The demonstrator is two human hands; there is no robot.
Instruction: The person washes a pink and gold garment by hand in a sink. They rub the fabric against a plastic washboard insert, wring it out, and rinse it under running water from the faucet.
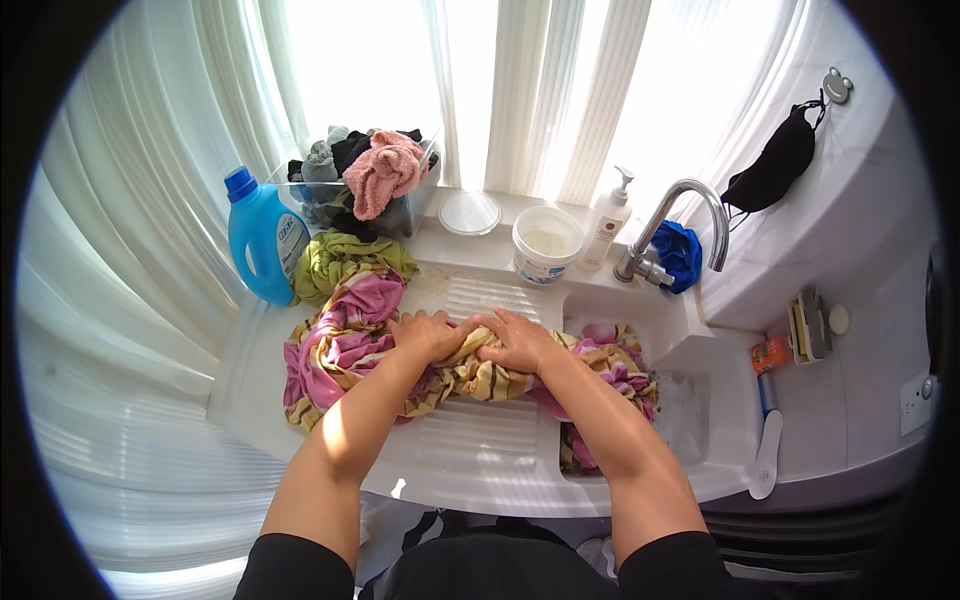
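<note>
A long wet-looking cloth (pixel 345 340), patterned in pink, yellow and brown, lies across the ribbed washboard part of a white laundry sink (pixel 480 440). Its left end is bunched up on the flat ledge; the right end hangs into the basin. My left hand (pixel 428 336) grips the cloth near the middle, fingers curled over it. Close beside it, my right hand (pixel 517 342) is wrapped over the same twisted stretch, thumbs almost touching. The undersides of both hands and the cloth beneath them are hidden.
Behind stand a blue detergent bottle (pixel 262 240), a clear bin (pixel 405 215) of clothes, a white tub (pixel 546 250), a pump bottle (pixel 606 222) and a curved faucet (pixel 715 225). Green cloth (pixel 350 262) sits left. A brush (pixel 767 455) rests on the right rim.
</note>
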